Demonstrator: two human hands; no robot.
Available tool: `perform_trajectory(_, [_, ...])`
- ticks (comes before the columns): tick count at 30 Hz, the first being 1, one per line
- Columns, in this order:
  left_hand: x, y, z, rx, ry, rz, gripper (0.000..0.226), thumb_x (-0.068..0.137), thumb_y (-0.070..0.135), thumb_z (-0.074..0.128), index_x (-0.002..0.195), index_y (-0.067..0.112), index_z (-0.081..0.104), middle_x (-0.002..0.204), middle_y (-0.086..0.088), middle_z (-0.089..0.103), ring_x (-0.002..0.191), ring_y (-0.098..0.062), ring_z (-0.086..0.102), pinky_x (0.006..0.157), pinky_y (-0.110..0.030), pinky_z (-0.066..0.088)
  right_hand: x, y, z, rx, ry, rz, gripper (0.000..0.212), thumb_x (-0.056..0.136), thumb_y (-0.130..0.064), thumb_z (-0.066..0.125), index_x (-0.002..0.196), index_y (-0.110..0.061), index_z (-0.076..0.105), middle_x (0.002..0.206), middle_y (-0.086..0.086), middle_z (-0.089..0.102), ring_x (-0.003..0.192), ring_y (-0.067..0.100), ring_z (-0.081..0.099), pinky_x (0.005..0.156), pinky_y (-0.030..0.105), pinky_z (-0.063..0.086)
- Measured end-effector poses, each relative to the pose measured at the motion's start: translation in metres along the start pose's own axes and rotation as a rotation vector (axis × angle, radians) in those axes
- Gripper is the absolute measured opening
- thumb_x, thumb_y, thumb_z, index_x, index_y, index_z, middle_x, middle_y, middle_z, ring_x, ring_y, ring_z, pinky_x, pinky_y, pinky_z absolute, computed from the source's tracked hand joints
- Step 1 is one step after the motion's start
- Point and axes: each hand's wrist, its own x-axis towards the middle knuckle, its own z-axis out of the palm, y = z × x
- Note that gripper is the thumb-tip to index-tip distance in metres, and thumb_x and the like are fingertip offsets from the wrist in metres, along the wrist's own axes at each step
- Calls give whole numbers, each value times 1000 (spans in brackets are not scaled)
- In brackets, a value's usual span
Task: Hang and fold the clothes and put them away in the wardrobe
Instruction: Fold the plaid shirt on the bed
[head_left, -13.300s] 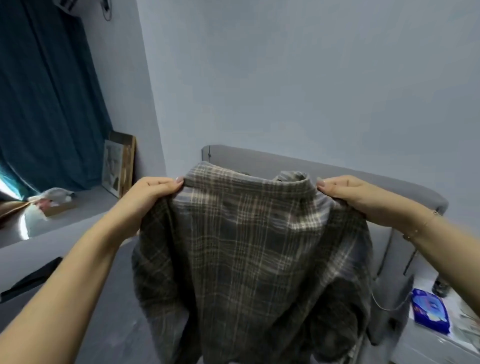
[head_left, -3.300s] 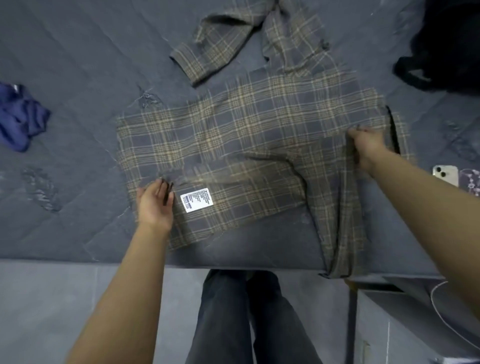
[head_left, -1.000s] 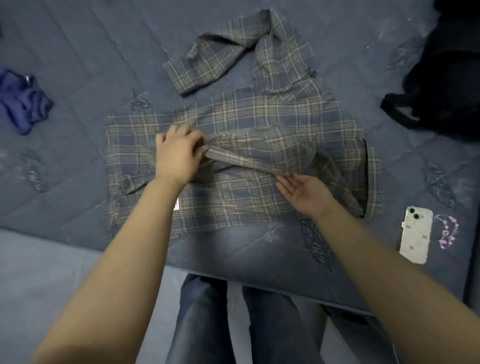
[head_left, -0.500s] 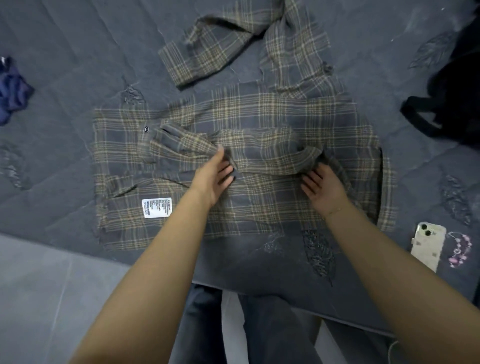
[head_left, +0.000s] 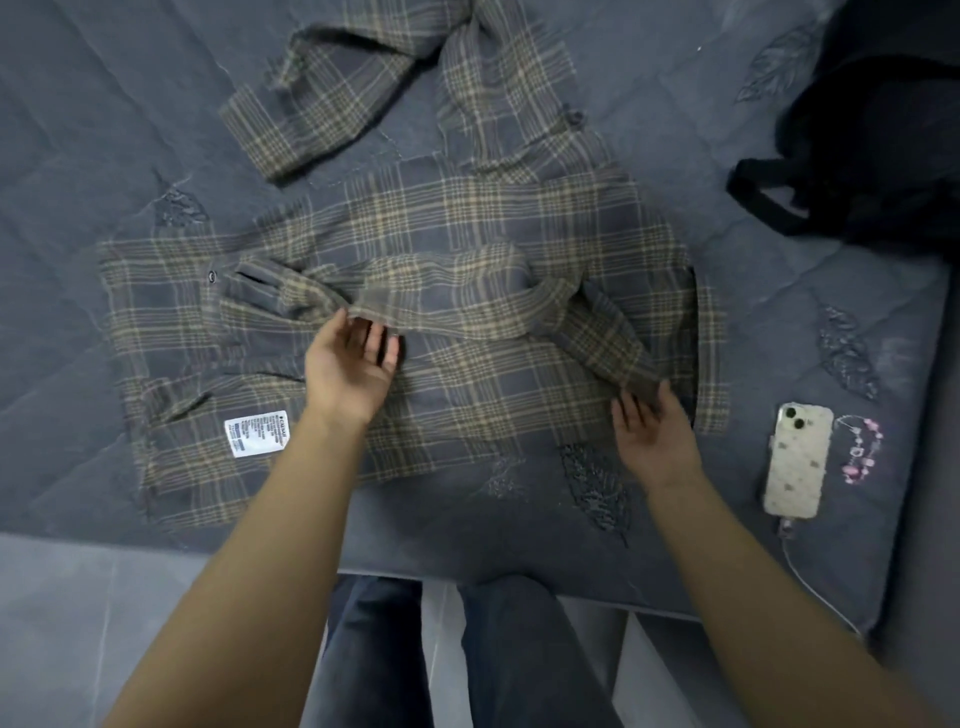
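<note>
Plaid shirt (head_left: 415, 249) lies spread on grey bed (head_left: 78, 156).

A grey-and-tan plaid flannel shirt (head_left: 467, 291) lies spread on a dark grey quilted bed (head_left: 78, 156), one sleeve folded across its middle. The left hand (head_left: 350, 366), fingers loosely extended, touches that sleeve's near edge; the right hand (head_left: 652, 434) touches the fold beside the shirt's right edge. A white-cased phone (head_left: 797, 460) lies near the bed's right edge, a black bag (head_left: 878, 135) towards its far right corner.

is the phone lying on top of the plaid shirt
No, the phone lies on the bare bed cover, beside the plaid shirt and apart from it.
</note>
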Motion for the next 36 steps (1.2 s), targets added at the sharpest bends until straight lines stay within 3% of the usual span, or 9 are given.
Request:
perform_trajectory(4, [-13, 5, -17, -228, -124, 53, 10, 74, 21, 59, 67, 16, 54, 82, -2, 59, 101, -21, 58, 106, -40, 41, 15, -42, -8, 207, 104, -85, 19, 103, -21, 47, 106, -6, 59, 103, 5, 59, 108, 15, 59, 105, 23, 42])
perform_trajectory(8, [-26, 7, -27, -360, -192, 97, 14, 65, 15, 63, 63, 16, 50, 81, -1, 54, 91, -19, 56, 111, -37, 33, 15, -51, -13, 92, 88, -75, 38, 104, -14, 41, 141, -5, 42, 146, 10, 45, 135, 19, 43, 113, 30, 34])
perform_trajectory(14, [-30, 13, -32, -446, -168, 88, 14, 72, 5, 57, 67, 15, 49, 83, 0, 57, 83, -17, 56, 101, -29, 39, -9, -3, 18, -350, 65, -70, 37, 102, -17, 46, 135, 0, 46, 142, 17, 48, 123, 27, 52, 97, 34, 47])
perform_trajectory(16, [-31, 20, -30, -408, -192, 67, 14, 75, 12, 64, 90, 12, 63, 108, -1, 64, 102, -19, 61, 107, -37, 39, -18, 19, 36, -403, -50, 38, 51, 98, -25, 56, 141, -3, 41, 141, 17, 48, 120, 26, 53, 95, 36, 48])
perform_trajectory(19, [-33, 35, -25, -351, -322, 19, 63, 82, 36, 68, 137, 9, 53, 137, -13, 56, 128, -32, 53, 112, -48, 36, -21, 43, 65, -250, -122, 213, 67, 92, -34, 64, 145, -7, 34, 139, 14, 48, 127, 25, 49, 108, 41, 41])
perform_trajectory(23, [-33, 64, -13, -254, -311, 57, 56, 92, 42, 58, 138, 10, 54, 137, -15, 56, 129, -35, 51, 113, -53, 33, -19, 49, 97, -57, -110, 174, 37, 93, -38, 62, 118, -11, 60, 99, 4, 61, 87, 17, 58, 82, 29, 51])
perform_trajectory(29, [-58, 91, -38, -304, -341, 214, 56, 91, 31, 58, 141, 9, 49, 141, -10, 54, 130, -27, 51, 112, -45, 37, -28, 44, 73, 22, -171, 68, 35, 88, -35, 70, 113, -10, 67, 109, 10, 72, 101, 23, 68, 74, 35, 59])
perform_trajectory(31, [-61, 87, -63, -242, -285, 229, 58, 93, 37, 52, 145, 12, 44, 144, -8, 51, 134, -24, 47, 114, -42, 34, -29, 47, 52, 15, -129, 76, 39, 84, -35, 74, 116, -13, 66, 112, 8, 70, 106, 22, 65, 82, 35, 57])
perform_trajectory(36, [-54, 47, -141, -67, 135, 159, 48, 104, 38, 31, 145, 16, 43, 138, -5, 55, 125, -20, 54, 109, -35, 41, -16, 45, 5, 59, 15, 147, 30, 89, -33, 68, 109, -11, 64, 117, 9, 65, 103, 24, 62, 95, 37, 51])
